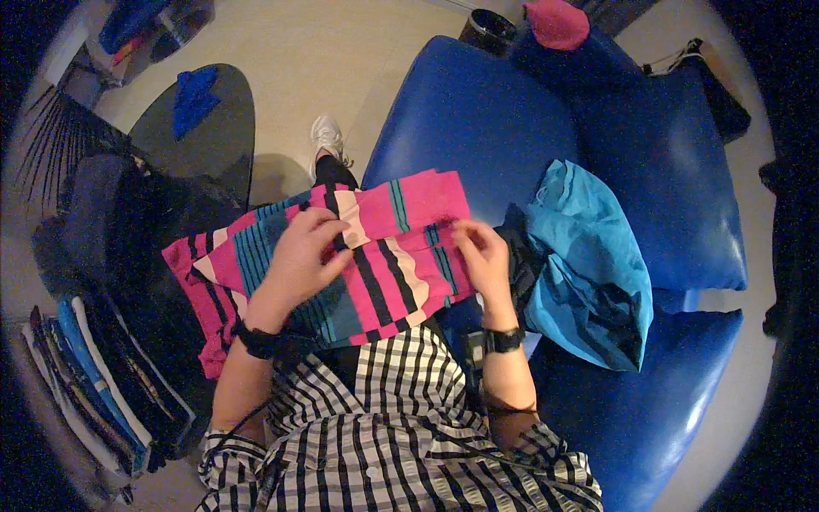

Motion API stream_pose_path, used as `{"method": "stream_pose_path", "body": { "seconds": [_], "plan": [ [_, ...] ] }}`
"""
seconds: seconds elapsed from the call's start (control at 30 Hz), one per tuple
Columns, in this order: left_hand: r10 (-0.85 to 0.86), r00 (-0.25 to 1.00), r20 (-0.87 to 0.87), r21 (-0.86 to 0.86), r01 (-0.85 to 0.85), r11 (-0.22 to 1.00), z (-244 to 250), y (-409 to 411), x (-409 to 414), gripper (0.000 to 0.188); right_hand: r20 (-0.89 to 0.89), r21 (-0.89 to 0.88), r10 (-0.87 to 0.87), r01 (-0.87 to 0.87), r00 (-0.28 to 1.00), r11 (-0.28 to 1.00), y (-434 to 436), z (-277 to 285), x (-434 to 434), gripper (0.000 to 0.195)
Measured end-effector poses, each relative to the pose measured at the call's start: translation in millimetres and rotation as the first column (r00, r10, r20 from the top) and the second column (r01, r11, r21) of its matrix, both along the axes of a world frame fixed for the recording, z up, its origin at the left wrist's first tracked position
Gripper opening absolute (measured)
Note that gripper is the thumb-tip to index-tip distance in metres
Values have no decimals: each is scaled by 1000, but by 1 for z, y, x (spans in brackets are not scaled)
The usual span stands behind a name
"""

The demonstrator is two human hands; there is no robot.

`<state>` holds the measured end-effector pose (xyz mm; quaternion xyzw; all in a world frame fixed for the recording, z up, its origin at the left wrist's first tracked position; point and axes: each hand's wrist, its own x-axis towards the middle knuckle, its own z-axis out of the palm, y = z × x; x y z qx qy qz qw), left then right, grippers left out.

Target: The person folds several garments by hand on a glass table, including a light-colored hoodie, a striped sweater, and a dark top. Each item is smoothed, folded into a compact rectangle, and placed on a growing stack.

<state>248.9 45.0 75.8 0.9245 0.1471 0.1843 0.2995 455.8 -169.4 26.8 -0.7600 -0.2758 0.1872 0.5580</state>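
Observation:
A pink striped cloth (384,275) with teal, black and cream bands lies folded in layers across my lap. My left hand (304,256) rests over its middle, fingertips at the end of a fold edge; whether they grip it is hard to see. At the cloth's right side, my right hand (483,256) pinches the same fold near its corner, the fingertips slightly blurred. To the right of that hand, a crumpled turquoise fabric bag (588,269) lies on a blue padded seat (614,409).
Dark clothing (109,224) and folded fabrics (96,384) are piled at the left. A blue cloth (194,102) lies on a dark oval table (233,109). Beyond the blue seats are a pink item (556,24), a dark bin (489,32) and a black drawstring bag (716,96).

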Motion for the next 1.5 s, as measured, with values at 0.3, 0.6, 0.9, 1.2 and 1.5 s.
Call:
{"method": "stream_pose_path", "body": {
  "seconds": [0.3, 0.6, 0.9, 1.2, 1.5],
  "plan": [
    [-156, 977, -143, 70, 167, 983, -18, -5, 40, 13, 301, -350, 45, 66, 953, 934, 39, -21, 18, 19],
    [-373, 890, -263, -310, 289, 906, -9, 17, 124, 19, 294, -315, -134, 228, 946, 921, -25, 16, 2, 37],
    [-180, 879, -442, -130, 135, 982, -48, 1, 181, 38, 300, -684, -24, 233, 954, 691, -48, 13, -24, 50],
    [-44, 866, -499, -42, 26, 999, -44, -19, 178, 29, 486, -583, 135, 205, 864, 786, -39, -6, -32, 36],
    [-86, 888, -452, -86, 52, 995, -48, -19, 168, 23, 468, -489, 212, 52, 858, 871, -32, -7, -37, 25]
  ]
}}
